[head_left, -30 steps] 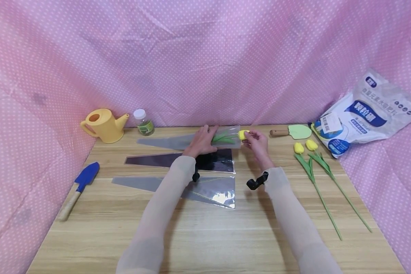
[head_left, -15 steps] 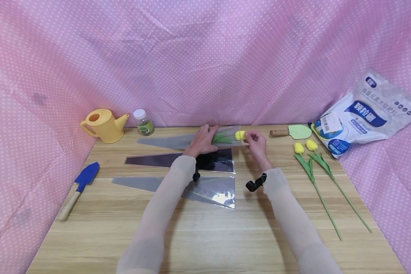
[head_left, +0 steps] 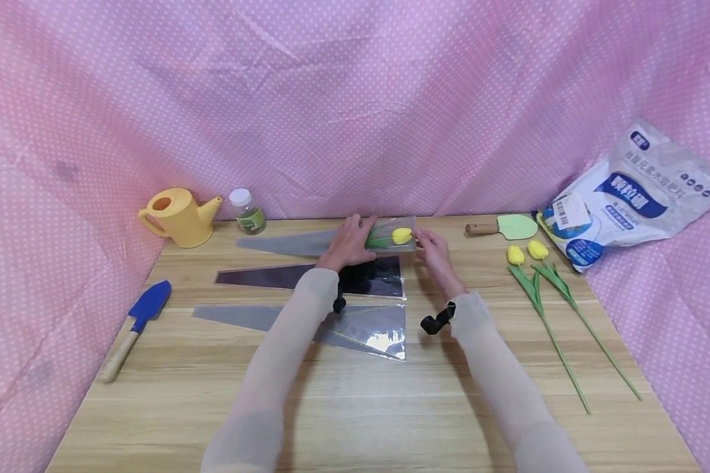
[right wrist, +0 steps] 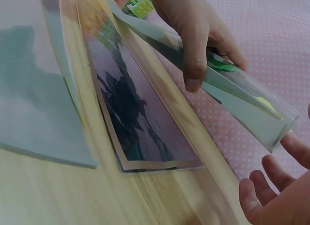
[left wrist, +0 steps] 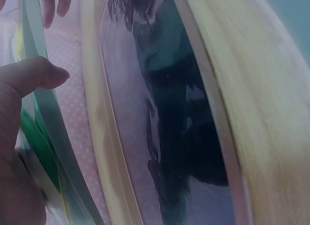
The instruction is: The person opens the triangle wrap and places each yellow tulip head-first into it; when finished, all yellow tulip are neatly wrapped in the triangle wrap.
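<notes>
In the head view, a yellow tulip with green leaves (head_left: 401,236) lies inside a long, clear, tapering plastic sleeve (head_left: 278,245) at upper centre, over the wooden counter (head_left: 343,414). The long axis runs left to right, with the bloom pointing right towards the sleeve's wide end and the narrow end at left. The left hand (head_left: 350,243) lies across the sleeve's middle; the right hand (head_left: 433,253) is at its wide end. Below lie a dark-looking tapering sleeve (head_left: 272,276) and a clear grey tapering sleeve (head_left: 384,325), wide ends also right. At upper left stand a yellow plastic watering can (head_left: 183,220) and a white-lidded clear jar (head_left: 251,218), its contents too small to tell. At right, two loose yellow tulips (head_left: 534,292) point their blooms towards the top

In the left wrist view, the left thumb crosses the sleeve's edge at left, green leaves showing inside

In the right wrist view, the left hand's fingers clasp the tulip's sleeve, which slants from upper left to lower right; the right hand's fingers are loosely spread, one tip touching the wide end's corner
</notes>
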Available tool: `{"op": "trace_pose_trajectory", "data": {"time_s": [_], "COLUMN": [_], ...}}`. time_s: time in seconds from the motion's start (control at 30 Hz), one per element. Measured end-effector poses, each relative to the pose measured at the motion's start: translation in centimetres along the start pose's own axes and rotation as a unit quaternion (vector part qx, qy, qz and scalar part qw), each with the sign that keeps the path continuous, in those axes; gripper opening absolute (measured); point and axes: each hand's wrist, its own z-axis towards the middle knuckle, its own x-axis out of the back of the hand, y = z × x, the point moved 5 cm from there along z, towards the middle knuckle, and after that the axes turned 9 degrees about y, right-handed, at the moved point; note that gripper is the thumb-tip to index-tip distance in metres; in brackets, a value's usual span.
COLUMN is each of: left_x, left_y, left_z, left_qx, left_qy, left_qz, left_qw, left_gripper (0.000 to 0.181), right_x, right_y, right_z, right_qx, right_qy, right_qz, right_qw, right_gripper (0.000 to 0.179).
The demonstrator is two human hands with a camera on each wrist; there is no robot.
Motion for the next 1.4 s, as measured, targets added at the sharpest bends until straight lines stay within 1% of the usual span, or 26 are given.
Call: {"op": "trace_pose_trajectory", "data": {"time_s": [0.17, 0.33, 0.47, 0.6, 0.77, 0.83, 1.0, 1.1, 1.4], "left_x": [0.1, 0.2, 0.2, 0.2, 0.1, 0.1, 0.2, 0.1, -0.5], "left_y": [0.0, 0.1, 0.2, 0.2, 0.0, -0.1, -1.0, -1.8, -3.8], "left_z": [0.0, 0.1, 0.1, 0.2, 0.2, 0.2, 0.2, 0.3, 0.1], "left_qx": [-0.001, -0.003, -0.005, -0.010, -0.010, -0.007, 0.006, 0.014, 0.046], "left_qy": [0.005, 0.006, 0.008, 0.009, 0.007, 0.005, 0.001, -0.002, -0.023], "left_qz": [-0.002, -0.001, -0.003, -0.002, -0.004, -0.005, 0.004, 0.008, -0.017], "left_qw": [1.0000, 1.0000, 1.0000, 0.9999, 0.9999, 1.0000, 1.0000, 0.9999, 0.9985], "left_gripper": [0.089, 0.088, 0.088, 0.089, 0.089, 0.089, 0.086, 0.086, 0.092], "right_x": [-0.4, -0.8, -1.1, -1.4, -1.4, -1.2, -0.8, -0.6, -0.4], "right_y": [-0.1, -0.3, -0.3, -0.3, -0.3, -0.3, -0.1, 0.1, 1.0], "right_z": [-0.1, -0.2, -0.2, -0.2, -0.3, -0.3, -0.1, 0.0, 0.1], "right_qx": [-0.005, 0.008, 0.016, 0.008, -0.005, -0.013, -0.030, -0.033, -0.042], "right_qy": [-0.023, -0.050, -0.068, -0.082, -0.094, -0.092, -0.077, -0.077, -0.084], "right_qz": [0.003, -0.004, -0.002, 0.006, 0.006, 0.010, 0.003, -0.005, -0.050], "right_qw": [0.9997, 0.9987, 0.9976, 0.9966, 0.9955, 0.9957, 0.9966, 0.9965, 0.9944], "right_gripper": [0.050, 0.052, 0.048, 0.045, 0.055, 0.058, 0.055, 0.053, 0.055]}}
